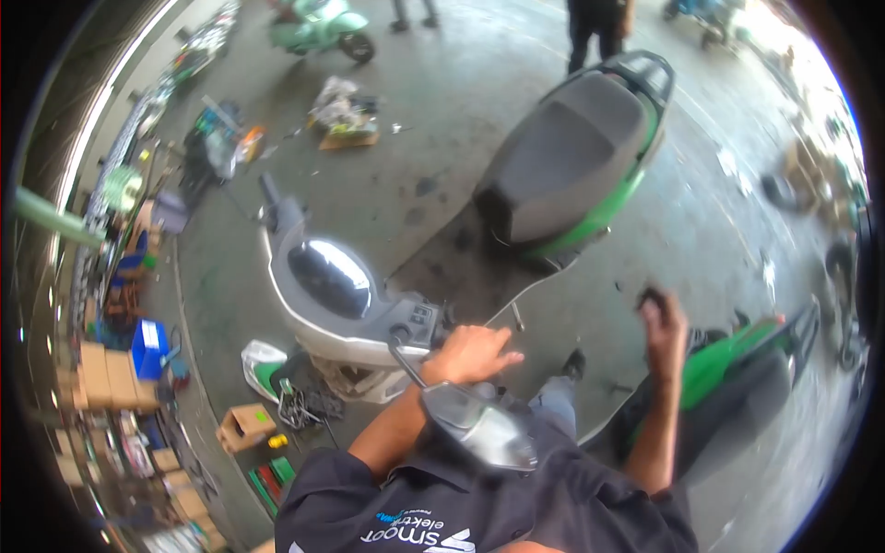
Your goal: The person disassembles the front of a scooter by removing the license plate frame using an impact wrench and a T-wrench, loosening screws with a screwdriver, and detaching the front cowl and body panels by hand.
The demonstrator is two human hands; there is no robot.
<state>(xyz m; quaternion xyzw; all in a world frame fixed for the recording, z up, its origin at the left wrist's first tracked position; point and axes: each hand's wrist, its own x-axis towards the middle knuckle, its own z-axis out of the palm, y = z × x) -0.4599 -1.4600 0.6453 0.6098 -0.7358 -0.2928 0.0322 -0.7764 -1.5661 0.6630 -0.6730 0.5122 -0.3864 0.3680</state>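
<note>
My left hand (470, 355) lies over the near end of the handlebar of a grey scooter (359, 336), its visible fingers stretched out and apart; the grip is hidden beneath it. A mirror (479, 424) stands up beside my left forearm. Raised to the right, my right hand (662, 327) is closed around a small dark object (653, 297), blurred and too small to identify. The scooter's glossy dark display (332, 275) faces up, and its long grey seat (572, 152) with green side panels is further back.
A second green and black scooter (737, 396) stands close at right. Cardboard boxes (109, 373), a blue bin (149, 349) and loose parts line the left side. An open carton (246, 426) sits on the floor. A person in dark clothes (597, 32) stands behind the seat.
</note>
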